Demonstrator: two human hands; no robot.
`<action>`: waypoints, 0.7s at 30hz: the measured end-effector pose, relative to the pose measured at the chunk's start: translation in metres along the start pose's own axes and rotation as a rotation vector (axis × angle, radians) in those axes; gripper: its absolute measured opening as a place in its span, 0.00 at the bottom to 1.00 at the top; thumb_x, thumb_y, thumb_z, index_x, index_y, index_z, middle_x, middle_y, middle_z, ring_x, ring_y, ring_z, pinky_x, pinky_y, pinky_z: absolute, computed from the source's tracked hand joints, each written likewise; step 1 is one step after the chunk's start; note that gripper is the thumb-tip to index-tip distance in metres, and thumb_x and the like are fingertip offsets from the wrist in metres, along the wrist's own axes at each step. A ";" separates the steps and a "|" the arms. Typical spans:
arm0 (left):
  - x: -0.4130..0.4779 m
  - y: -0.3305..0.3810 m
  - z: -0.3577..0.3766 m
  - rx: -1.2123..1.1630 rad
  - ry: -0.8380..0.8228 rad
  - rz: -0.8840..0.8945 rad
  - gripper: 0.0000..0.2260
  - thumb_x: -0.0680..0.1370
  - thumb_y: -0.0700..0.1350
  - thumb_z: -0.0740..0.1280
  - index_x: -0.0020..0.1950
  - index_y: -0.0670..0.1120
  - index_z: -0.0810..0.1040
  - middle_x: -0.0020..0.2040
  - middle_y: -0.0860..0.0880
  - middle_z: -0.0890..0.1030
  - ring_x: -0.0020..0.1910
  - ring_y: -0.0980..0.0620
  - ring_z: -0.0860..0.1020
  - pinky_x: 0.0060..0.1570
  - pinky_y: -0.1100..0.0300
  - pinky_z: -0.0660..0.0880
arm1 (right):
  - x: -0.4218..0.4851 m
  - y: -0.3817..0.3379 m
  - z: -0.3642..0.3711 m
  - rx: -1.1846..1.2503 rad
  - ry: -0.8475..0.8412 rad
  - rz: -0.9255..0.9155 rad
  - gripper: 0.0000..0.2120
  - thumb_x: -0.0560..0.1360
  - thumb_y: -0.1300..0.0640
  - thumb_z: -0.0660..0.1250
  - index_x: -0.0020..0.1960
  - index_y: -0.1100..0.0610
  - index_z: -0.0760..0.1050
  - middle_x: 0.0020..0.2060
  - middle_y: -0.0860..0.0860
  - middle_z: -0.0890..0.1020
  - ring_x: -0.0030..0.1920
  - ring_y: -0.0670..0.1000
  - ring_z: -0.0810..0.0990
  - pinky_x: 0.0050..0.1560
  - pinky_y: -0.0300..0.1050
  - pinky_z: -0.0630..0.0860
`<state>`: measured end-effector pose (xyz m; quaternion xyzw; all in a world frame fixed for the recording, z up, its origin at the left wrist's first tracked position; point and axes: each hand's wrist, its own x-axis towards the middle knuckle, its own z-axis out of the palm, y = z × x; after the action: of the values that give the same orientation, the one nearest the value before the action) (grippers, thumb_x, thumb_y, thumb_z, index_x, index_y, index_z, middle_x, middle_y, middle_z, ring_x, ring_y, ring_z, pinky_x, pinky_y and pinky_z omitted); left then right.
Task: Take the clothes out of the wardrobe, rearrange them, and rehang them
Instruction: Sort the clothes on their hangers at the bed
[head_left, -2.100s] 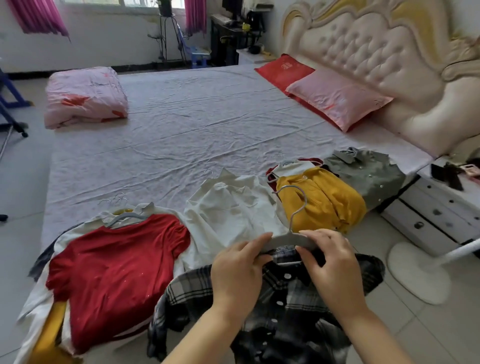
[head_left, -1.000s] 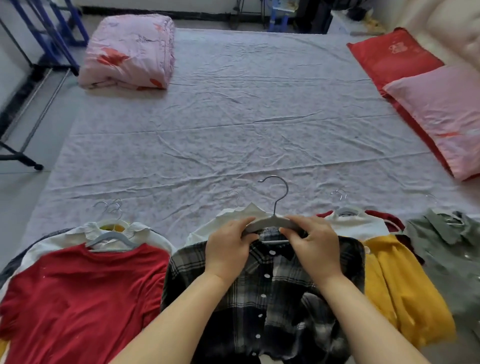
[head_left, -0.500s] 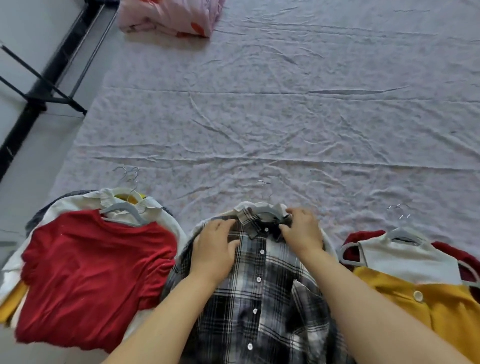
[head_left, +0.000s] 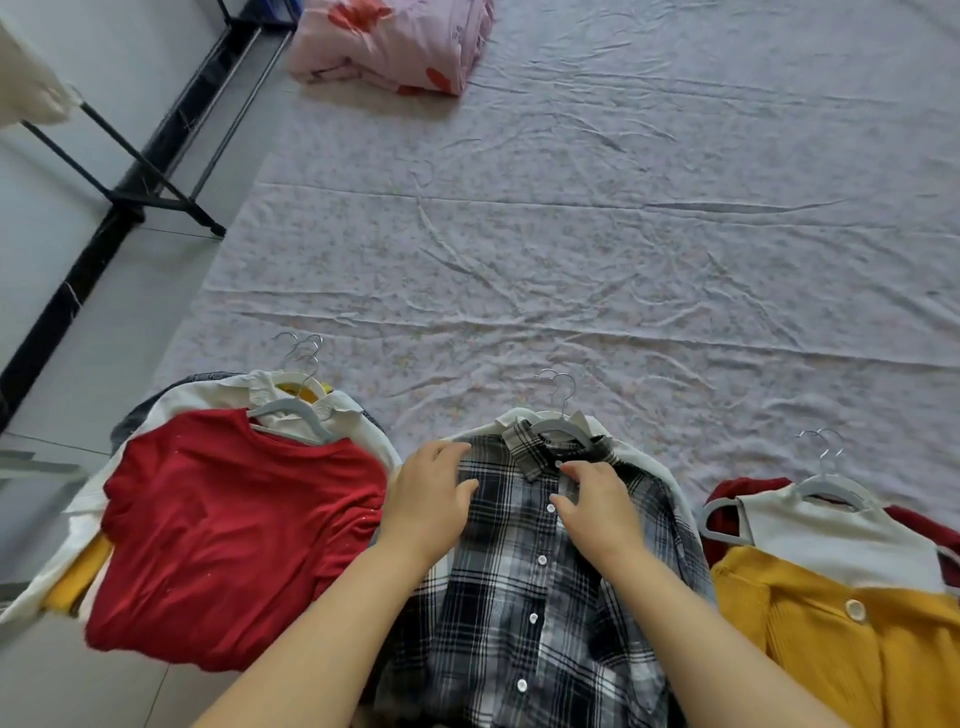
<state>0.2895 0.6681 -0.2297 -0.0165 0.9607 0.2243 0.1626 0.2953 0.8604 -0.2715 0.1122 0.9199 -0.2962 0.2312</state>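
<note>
A black-and-white plaid shirt on a grey hanger lies on the middle pile at the bed's near edge, over a white garment. My left hand rests flat on its left shoulder, fingers spread. My right hand lies on the button placket just below the collar, fingers loosely apart. To the left sits a red T-shirt on a hanger, atop white and yellow clothes. On the right lie a white top and a yellow cardigan on hangers.
The wrinkled pale lilac bedsheet stretches beyond the piles. A folded pink floral quilt sits at the far left corner. A black metal rack frame stands on the tiled floor to the left of the bed.
The plaid shirt has come down from mid-air onto the middle pile. Both hands left the hanger and now press on the shirt's chest. The view has tilted downward and left.
</note>
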 end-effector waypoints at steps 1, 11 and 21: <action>-0.006 -0.006 -0.007 -0.004 0.012 -0.003 0.19 0.77 0.48 0.64 0.67 0.49 0.70 0.64 0.51 0.73 0.63 0.50 0.70 0.62 0.55 0.65 | -0.004 -0.008 0.001 -0.003 0.005 -0.019 0.21 0.75 0.53 0.66 0.67 0.54 0.69 0.63 0.52 0.72 0.64 0.52 0.70 0.63 0.49 0.70; -0.051 -0.130 -0.086 0.028 0.129 -0.089 0.18 0.76 0.50 0.64 0.66 0.49 0.72 0.62 0.51 0.74 0.62 0.50 0.71 0.61 0.55 0.66 | -0.032 -0.135 0.057 -0.069 -0.009 -0.188 0.21 0.75 0.53 0.66 0.66 0.55 0.70 0.62 0.53 0.72 0.63 0.53 0.71 0.61 0.47 0.70; -0.027 -0.318 -0.147 0.081 0.018 -0.017 0.18 0.78 0.52 0.60 0.68 0.52 0.68 0.64 0.54 0.70 0.63 0.53 0.68 0.62 0.58 0.62 | -0.025 -0.285 0.197 -0.075 0.002 -0.149 0.20 0.73 0.56 0.68 0.64 0.56 0.72 0.58 0.54 0.75 0.59 0.53 0.73 0.59 0.44 0.69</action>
<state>0.3035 0.3175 -0.2320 -0.0202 0.9703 0.1837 0.1562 0.2896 0.5137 -0.2599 0.0348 0.9363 -0.2781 0.2116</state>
